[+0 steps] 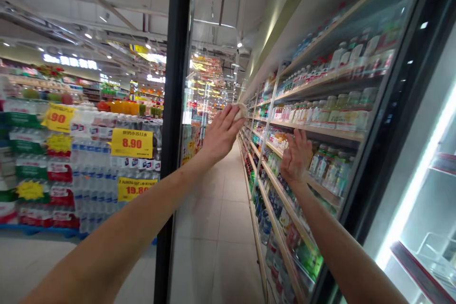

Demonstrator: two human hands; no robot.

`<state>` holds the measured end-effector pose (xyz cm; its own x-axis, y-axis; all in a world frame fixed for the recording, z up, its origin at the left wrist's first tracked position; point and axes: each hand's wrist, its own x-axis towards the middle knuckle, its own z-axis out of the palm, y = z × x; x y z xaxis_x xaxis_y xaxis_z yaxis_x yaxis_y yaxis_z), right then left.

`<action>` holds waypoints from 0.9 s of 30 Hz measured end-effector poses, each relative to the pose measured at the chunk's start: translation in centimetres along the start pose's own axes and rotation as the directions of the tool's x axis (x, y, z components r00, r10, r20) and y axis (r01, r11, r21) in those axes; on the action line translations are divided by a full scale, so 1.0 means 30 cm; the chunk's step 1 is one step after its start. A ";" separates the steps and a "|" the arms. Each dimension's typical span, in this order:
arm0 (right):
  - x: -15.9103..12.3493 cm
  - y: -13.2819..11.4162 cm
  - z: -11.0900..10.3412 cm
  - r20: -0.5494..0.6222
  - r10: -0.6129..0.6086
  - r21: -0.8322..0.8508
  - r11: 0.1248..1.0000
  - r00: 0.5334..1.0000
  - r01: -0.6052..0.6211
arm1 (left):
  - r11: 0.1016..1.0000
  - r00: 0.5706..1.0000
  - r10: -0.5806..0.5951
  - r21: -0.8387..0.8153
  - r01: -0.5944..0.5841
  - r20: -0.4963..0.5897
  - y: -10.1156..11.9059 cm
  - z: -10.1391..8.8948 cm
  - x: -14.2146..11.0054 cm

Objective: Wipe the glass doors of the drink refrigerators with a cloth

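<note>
A glass door (199, 242) in a black frame stands open before me. My left hand (221, 135) is stretched forward at the glass, its fingers pressed on a small whitish wad (241, 112) that looks like a folded cloth. Only the wad's far end shows past my fingertips. Over to the right, my right hand (297, 157) is raised with its fingers apart and nothing visible in them. It appears in front of the shelves of bottles; whether it touches the glass I cannot tell.
Shelves (320, 129) of bottled drinks show through or in the glass at right. A lit cooler interior (416, 190) with a wire rack (436, 251) is at far right. Left of the door's black frame (177, 71), stacked water packs (94, 175) carry yellow price signs (131, 143).
</note>
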<state>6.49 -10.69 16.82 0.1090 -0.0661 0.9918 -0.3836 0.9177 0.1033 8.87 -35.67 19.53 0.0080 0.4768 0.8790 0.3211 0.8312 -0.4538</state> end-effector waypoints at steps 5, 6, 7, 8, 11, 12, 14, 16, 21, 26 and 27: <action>0.002 -0.003 0.000 -0.016 -0.021 0.007 1.000 1.000 0.021 | 0.832 0.818 0.554 -0.147 -0.535 0.153 -0.024 -0.024 -0.026; 0.002 -0.004 0.000 -0.030 -0.031 0.009 0.999 0.999 0.031 | 0.854 0.839 0.520 -0.134 -0.503 0.159 -0.045 -0.031 -0.017; 0.003 -0.005 0.000 -0.043 -0.038 0.011 0.999 0.998 0.039 | 0.915 0.906 0.401 -0.091 -0.392 0.133 -0.073 -0.038 -0.001; 0.002 -0.005 0.001 -0.054 -0.042 0.015 0.999 0.998 0.043 | 0.973 0.971 0.229 -0.039 -0.226 0.076 -0.101 -0.045 0.018; 0.002 -0.005 0.001 -0.063 -0.045 0.026 0.999 0.997 0.047 | 0.996 0.992 -0.082 0.014 0.084 -0.100 -0.144 -0.060 0.045; 0.002 -0.005 0.001 -0.063 -0.045 0.030 0.998 0.997 0.047 | 1.000 0.995 -0.020 0.004 0.021 -0.094 -0.138 -0.062 0.036; 0.001 -0.006 0.001 -0.066 -0.045 0.038 0.998 0.997 0.048 | 0.959 0.960 0.281 -0.048 -0.281 0.000 -0.111 -0.063 0.006; 0.001 -0.008 0.000 -0.065 -0.043 0.041 0.998 0.997 0.046 | 0.859 0.856 0.510 -0.107 -0.501 0.081 -0.098 -0.063 -0.011; 0.002 -0.011 -0.002 -0.062 -0.040 0.033 0.999 0.997 0.042 | 1.000 0.996 0.016 -0.002 -0.017 -0.084 -0.180 -0.065 0.058; 0.001 -0.008 0.001 -0.060 -0.036 0.032 0.999 0.998 0.038 | 0.950 0.949 0.312 -0.049 -0.310 0.040 -0.154 -0.055 0.023; 0.001 -0.007 0.002 -0.064 -0.041 0.033 0.999 0.997 0.043 | 0.915 0.910 0.403 -0.064 -0.398 0.096 -0.147 -0.053 0.017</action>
<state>6.53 -10.92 16.84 0.1835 -0.0783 0.9799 -0.4084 0.9007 0.1484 8.95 -39.56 22.20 0.0453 0.7963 0.6033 0.3513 0.5526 -0.7558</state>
